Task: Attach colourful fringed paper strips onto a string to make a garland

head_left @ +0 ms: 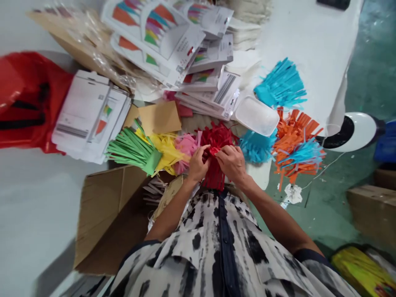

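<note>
Red fringed paper [214, 176] is pinched at top by left hand [198, 165] and right hand [234, 163], close together, probably for fine control.

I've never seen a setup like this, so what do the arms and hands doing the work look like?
They're a person's: the left hand and right hand are ungloved, the forearms bare. Short sleeves end in dark trim, matching a white shirt with black blotches. No cables run along them.
</note>
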A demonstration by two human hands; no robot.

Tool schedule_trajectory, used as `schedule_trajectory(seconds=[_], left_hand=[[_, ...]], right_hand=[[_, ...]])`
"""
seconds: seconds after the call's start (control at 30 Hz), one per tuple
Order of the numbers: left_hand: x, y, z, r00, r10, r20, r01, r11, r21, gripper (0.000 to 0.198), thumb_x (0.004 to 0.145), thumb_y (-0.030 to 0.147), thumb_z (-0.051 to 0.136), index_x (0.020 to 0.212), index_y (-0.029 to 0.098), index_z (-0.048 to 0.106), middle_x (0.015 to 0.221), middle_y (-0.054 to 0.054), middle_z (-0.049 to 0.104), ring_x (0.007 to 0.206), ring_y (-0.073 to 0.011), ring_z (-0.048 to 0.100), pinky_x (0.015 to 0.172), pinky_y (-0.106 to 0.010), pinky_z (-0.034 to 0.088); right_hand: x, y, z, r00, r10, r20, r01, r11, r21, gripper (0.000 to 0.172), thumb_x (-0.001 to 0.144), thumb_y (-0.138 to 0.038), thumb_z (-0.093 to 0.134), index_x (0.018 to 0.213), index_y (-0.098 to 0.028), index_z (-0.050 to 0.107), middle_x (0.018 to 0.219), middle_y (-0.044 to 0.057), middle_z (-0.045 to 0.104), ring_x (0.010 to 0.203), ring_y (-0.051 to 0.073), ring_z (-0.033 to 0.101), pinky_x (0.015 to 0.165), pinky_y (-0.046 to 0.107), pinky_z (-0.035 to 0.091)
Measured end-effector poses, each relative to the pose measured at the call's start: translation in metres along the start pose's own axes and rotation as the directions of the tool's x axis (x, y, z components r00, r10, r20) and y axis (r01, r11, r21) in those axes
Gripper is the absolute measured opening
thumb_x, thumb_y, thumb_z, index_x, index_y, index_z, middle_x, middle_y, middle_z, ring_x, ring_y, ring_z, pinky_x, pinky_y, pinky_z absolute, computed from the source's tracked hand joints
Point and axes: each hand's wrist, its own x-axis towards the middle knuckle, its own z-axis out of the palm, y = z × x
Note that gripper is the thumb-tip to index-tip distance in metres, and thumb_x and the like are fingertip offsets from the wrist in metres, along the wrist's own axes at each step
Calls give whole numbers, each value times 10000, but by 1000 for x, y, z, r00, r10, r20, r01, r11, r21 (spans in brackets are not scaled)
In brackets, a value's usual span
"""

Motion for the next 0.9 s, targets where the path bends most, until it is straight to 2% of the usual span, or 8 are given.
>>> schedule_trajectory(seconds=[0.17, 0.3, 0.43, 0.53, 0.63, 0.7, 0.8, 0.9], left_hand=[[7, -4, -13, 998, 57, 12, -57, 998, -9, 489, 948, 214, 673, 1432, 237, 605, 1374, -92, 710, 1253, -257, 669, 1122, -451, 529], [11, -10, -16, 999, 28, 46, -25, 997, -67, 557, 919, 252, 739, 1458, 247, 600, 1321, -82, 733, 1165, -247, 704, 1055, -435, 569], [11, -13, -14, 995, -20, 95, 39, 977, -210, 675, 895, 244, 763, 1529, 254, 531, 1287, -72, 741, 1051, -202, 733, 992, -388, 599], [11, -10, -15, 996, -10, 93, 29, 978, -205, 650, 890, 188, 736, 1510, 244, 552, 1291, -75, 736, 1108, -206, 720, 1053, -405, 571], [12, -6, -16, 995, 21, 97, -4, 985, -173, 616, 887, 156, 718, 1481, 239, 578, 1288, -74, 737, 1166, -215, 703, 1089, -418, 550], [13, -4, -16, 995, 34, 93, -20, 988, -155, 602, 888, 148, 711, 1470, 235, 586, 1271, -71, 744, 1128, -206, 712, 1070, -407, 561], [13, -4, -15, 996, 23, 87, -10, 990, -138, 603, 889, 119, 670, 1474, 233, 582, 1248, -62, 753, 1006, -176, 731, 1012, -373, 588], [13, -4, -17, 997, -4, 79, 15, 991, -135, 601, 885, 76, 600, 1465, 233, 596, 1260, -62, 760, 1083, -186, 734, 1025, -366, 584]], right_hand=[[19, -1, -2, 1000, 21, -5, -20, 987, 162, 128, 1002, -252, 686, 945, -267, 799, 971, 33, 732, 906, 191, 616, 853, 354, 366], [27, 2, -9, 1000, -1, -21, 6, 970, 244, 141, 1006, -279, 683, 953, -289, 813, 1008, 28, 736, 957, 190, 641, 914, 366, 370], [27, 7, -11, 1000, -13, 10, 12, 988, 152, 136, 995, -294, 692, 1074, -270, 800, 1125, 64, 733, 1049, 233, 636, 969, 402, 357], [23, 10, -6, 999, 21, 48, -24, 998, 66, 229, 996, -294, 682, 1206, -246, 757, 1140, 88, 735, 1057, 258, 627, 939, 407, 354], [22, 12, 0, 998, 51, 34, -52, 997, 50, 272, 1017, -296, 643, 1272, -243, 721, 1111, 88, 737, 1040, 258, 617, 935, 406, 344], [22, 13, 1, 999, 44, 24, -45, 998, 48, 237, 1031, -297, 621, 1232, -253, 737, 1092, 80, 737, 1018, 248, 614, 933, 404, 336], [22, 14, -1, 1000, 25, 13, -25, 998, 50, 181, 1045, -293, 605, 1019, -257, 781, 1011, 57, 740, 959, 220, 610, 920, 392, 330], [22, 12, -7, 1000, -4, -21, 6, 997, 73, 231, 1050, -304, 612, 896, -245, 774, 927, 38, 732, 906, 198, 608, 914, 377, 336]])
